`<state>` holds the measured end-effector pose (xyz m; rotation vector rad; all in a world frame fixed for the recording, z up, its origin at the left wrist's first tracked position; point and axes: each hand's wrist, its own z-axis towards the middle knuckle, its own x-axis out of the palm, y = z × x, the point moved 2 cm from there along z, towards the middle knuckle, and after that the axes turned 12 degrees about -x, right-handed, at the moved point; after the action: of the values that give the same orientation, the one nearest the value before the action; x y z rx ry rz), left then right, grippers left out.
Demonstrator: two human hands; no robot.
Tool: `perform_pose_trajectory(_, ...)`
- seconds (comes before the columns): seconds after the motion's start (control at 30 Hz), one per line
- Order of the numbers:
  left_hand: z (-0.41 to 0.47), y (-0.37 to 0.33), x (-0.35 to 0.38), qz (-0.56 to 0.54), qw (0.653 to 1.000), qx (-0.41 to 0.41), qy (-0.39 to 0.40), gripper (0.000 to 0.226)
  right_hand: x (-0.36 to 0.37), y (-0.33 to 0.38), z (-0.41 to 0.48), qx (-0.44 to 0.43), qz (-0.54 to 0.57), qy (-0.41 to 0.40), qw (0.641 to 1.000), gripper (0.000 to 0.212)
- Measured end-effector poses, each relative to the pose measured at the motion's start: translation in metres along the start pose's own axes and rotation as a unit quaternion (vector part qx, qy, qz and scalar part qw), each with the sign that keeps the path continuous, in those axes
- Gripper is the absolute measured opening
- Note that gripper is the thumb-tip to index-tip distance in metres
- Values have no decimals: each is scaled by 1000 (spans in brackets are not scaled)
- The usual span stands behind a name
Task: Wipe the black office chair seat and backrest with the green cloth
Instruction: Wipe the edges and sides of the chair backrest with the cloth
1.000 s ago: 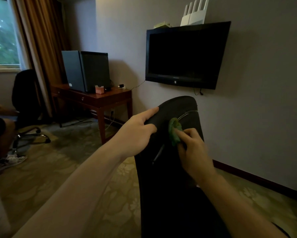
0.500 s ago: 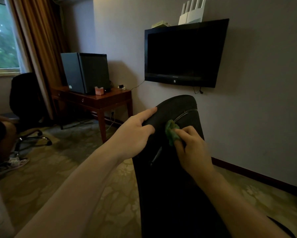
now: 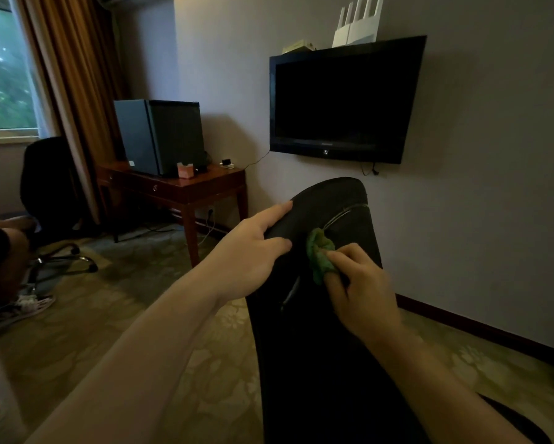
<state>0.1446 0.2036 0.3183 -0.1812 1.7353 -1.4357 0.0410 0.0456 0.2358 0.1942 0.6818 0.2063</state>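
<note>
At the far left a second black chair (image 3: 48, 181) stands below the window, with a seated person's leg (image 3: 9, 251) beside it. On the wooden worktop (image 3: 186, 189) sit one dark cabinet (image 3: 160, 136) and one small orange box (image 3: 185, 170), open at the top, its contents too small to tell. The left hand (image 3: 253, 251) holds the left edge of the black backrest (image 3: 326, 331), forefinger straight along the rim, the other fingers curled in a grip on it. Just right, one green cloth (image 3: 318, 251) is bunched against the backrest's front near the top, the right hand (image 3: 362, 293) pinching it in its grip. Above hangs one dark television (image 3: 342, 100) with two white routers (image 3: 355, 27) on top
</note>
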Motion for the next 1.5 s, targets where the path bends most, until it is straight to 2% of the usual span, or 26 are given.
perform_pose_trajectory(0.13,-1,-3,-1,12,1000,1,6,63,-1,-41,26,125,-74,65,987,32)
perform_pose_trajectory(0.27,-2,-3,-2,0,1000,-2,14,63,-1,-57,33,192,-38,106,975,41)
perform_pose_trajectory(0.33,-2,-3,-2,-2,1000,0,10,63,-2,-49,29,176,-29,81,981,39)
perform_pose_trajectory(0.43,-1,-2,0,-24,1000,-3,7,62,-2,-23,16,58,-16,-2,998,30)
perform_pose_trajectory(0.5,-1,0,0,-33,999,-6,5,61,1,-12,10,-7,5,-12,1000,30)
perform_pose_trajectory(0.57,1,2,1,-36,999,-12,4,62,3,-13,10,-32,7,-5,999,35)
perform_pose_trajectory(0.67,2,1,-1,-15,1000,-14,6,63,6,-31,21,2,-40,4,999,38)
perform_pose_trajectory(0.77,3,-1,-3,-3,1000,-13,13,63,7,-53,35,95,-97,34,990,33)
perform_pose_trajectory(0.87,2,-1,-3,-18,1000,-14,11,62,6,-60,44,139,-89,59,985,33)
perform_pose_trajectory(0.93,1,0,-3,-33,999,-11,7,62,5,-54,42,128,-65,65,987,35)
perform_pose_trajectory(1.1,0,4,1,-47,999,-9,-8,62,-5,-23,22,-11,18,35,999,31)
perform_pose_trajectory(1.17,-1,3,2,-49,999,-8,-3,62,-5,-23,20,-27,17,32,999,34)
perform_pose_trajectory(1.23,-1,1,1,-34,999,-7,0,62,-2,-34,23,-3,-5,29,1000,34)
perform_pose_trajectory(1.4,0,-1,-3,-23,1000,1,12,63,4,-62,36,133,-44,63,988,41)
perform_pose_trajectory(1.5,-1,0,-4,-44,999,-2,18,63,3,-57,35,146,-44,58,987,40)
